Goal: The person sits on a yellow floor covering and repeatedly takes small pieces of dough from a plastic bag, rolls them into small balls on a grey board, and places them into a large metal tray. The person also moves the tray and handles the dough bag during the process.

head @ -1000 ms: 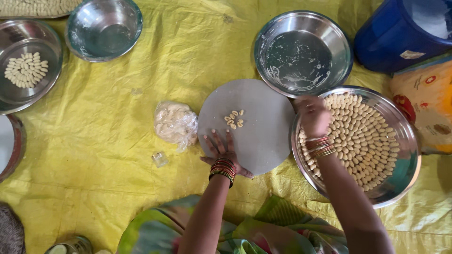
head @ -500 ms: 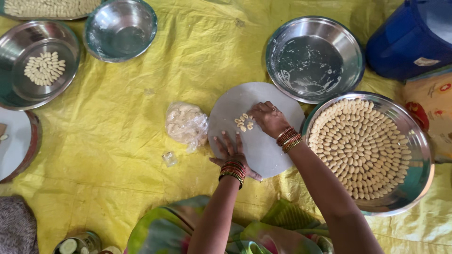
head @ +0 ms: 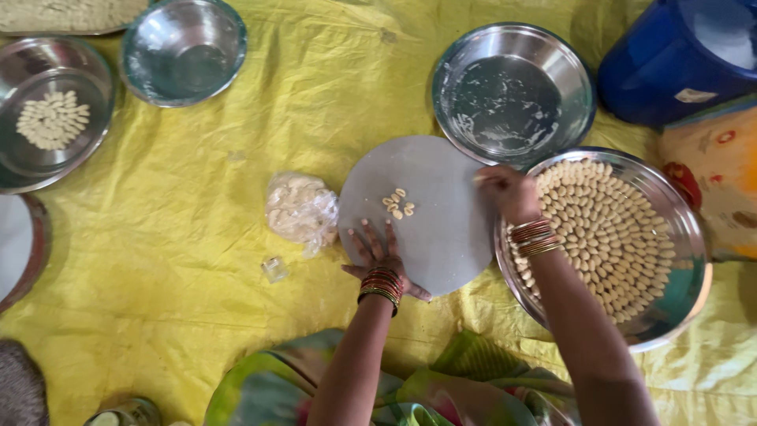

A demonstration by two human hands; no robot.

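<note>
small pale pieces (head: 398,203): loose cluster mid round grey board (head: 441,237) | our right hand (head: 509,192) has drawn back from the cluster to the board's right edge, fingers curled, contents unclear, beside the filled steel tray (head: 678,237) | our left hand (head: 378,251) stays flat, open, steadying the board's near edge | placing seems underway

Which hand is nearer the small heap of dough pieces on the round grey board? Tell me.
Left. The left hand lies flat on the board, its fingers just below the dough pieces. The right hand sits farther off, at the board's right edge.
</note>
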